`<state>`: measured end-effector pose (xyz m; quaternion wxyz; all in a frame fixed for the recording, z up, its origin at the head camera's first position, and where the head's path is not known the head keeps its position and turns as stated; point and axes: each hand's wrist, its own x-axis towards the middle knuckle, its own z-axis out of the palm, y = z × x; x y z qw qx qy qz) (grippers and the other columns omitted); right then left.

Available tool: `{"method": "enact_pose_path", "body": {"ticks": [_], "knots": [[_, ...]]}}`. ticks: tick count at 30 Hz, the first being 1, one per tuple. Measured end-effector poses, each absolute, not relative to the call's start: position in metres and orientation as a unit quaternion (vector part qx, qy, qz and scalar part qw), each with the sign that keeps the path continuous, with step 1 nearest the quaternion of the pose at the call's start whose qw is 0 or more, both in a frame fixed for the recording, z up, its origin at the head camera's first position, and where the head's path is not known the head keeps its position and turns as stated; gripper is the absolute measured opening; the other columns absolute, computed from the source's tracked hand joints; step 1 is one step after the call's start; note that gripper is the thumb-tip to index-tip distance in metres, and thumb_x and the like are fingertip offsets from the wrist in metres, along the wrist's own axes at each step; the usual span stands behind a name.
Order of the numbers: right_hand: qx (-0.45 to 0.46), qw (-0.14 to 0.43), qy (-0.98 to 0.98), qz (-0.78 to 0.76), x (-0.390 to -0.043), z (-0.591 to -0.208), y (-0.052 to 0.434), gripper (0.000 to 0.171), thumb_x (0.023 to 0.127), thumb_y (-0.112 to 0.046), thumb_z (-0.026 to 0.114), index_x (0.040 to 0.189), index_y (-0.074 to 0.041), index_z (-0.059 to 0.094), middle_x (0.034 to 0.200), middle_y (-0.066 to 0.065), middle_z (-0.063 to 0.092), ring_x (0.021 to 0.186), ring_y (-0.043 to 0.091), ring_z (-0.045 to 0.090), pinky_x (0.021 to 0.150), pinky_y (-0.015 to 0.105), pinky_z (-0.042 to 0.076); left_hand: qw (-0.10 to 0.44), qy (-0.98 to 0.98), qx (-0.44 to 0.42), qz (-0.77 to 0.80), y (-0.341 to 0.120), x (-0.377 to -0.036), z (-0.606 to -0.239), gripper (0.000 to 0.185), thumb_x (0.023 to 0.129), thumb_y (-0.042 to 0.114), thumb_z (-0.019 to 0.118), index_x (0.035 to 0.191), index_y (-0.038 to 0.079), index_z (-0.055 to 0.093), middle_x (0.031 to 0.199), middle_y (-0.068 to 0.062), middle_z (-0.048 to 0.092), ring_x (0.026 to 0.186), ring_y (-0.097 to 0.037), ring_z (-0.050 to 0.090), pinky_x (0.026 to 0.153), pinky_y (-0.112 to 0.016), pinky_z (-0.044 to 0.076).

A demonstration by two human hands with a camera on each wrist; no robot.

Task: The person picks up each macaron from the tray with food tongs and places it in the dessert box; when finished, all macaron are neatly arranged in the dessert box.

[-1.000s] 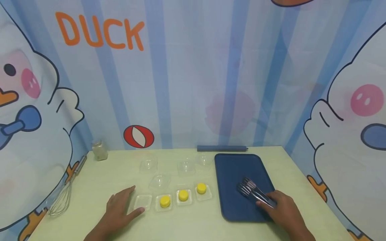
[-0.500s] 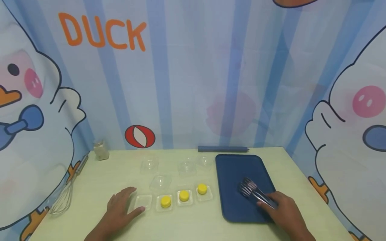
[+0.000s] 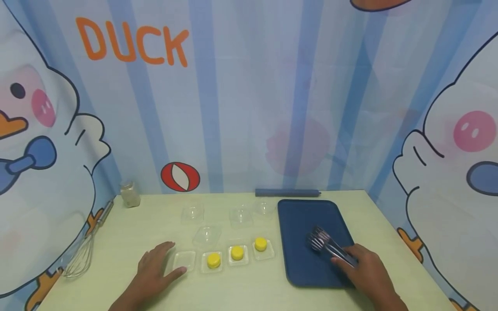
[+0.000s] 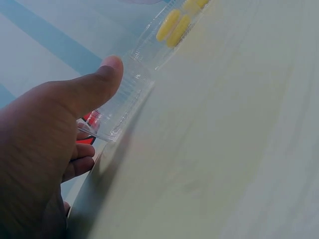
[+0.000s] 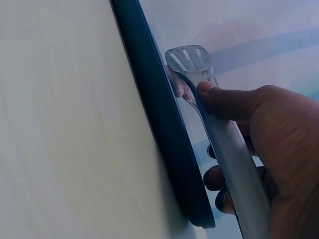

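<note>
My right hand (image 3: 367,272) grips a pair of metal tongs (image 3: 336,252) whose slotted heads point over the dark blue tray (image 3: 299,263). In the right wrist view, the thumb presses the near arm of the tongs (image 5: 227,149) and the fingers curl behind. My left hand (image 3: 153,270) rests beside a bare clear plastic base (image 3: 184,261), thumb and fingers spread about its left side; whether they touch it is unclear. Three more bases stand in a row to its right, each with a yellow macaron-like round: the left round (image 3: 213,260), the middle round (image 3: 237,252) and the right round (image 3: 260,244).
Several clear domed lids lie behind the row, one of them the nearest lid (image 3: 207,234). A rolling-pin-like blue rod (image 3: 288,192) lies along the table's back edge. At the left are a whisk (image 3: 83,250) and a small glass jar (image 3: 130,195).
The tongs' heads have shifted slightly away from me over the tray and sit a little closer together. The left hand and the yellow rounds stay put.
</note>
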<state>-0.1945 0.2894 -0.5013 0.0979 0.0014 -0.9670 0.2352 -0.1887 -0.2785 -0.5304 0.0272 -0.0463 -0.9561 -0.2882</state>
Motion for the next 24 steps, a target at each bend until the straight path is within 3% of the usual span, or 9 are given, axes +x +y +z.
{"method": "enact_pose_path", "body": {"ticks": [17, 24], "knots": [[0.084, 0.14, -0.961, 0.225, -0.207, -0.482, 0.267, 0.036, 0.093, -0.039, 0.087, 0.114, -0.009, 0.083, 0.099, 0.001, 0.076, 0.085, 0.015, 0.068, 0.072, 0.04, 0.055, 0.021, -0.957, -0.041, -0.285, -0.28, -0.192, -0.535, 0.091, 0.094, 0.063, 0.078, 0.157, 0.004, 0.048, 0.166, -0.026, 0.046, 0.155, -0.051, 0.039, 0.126, -0.081, 0.014], [0.136, 0.179, -0.948, 0.226, -0.221, -0.476, 0.248, 0.031, 0.092, -0.038, 0.088, 0.111, -0.014, 0.084, 0.089, -0.006, 0.068, 0.073, 0.006, 0.053, 0.066, 0.03, 0.047, 0.03, -0.958, -0.044, -0.28, -0.278, -0.191, -0.532, 0.09, 0.094, 0.062, 0.079, 0.156, 0.003, 0.049, 0.165, -0.026, 0.048, 0.154, -0.052, 0.041, 0.125, -0.083, 0.015]]}}
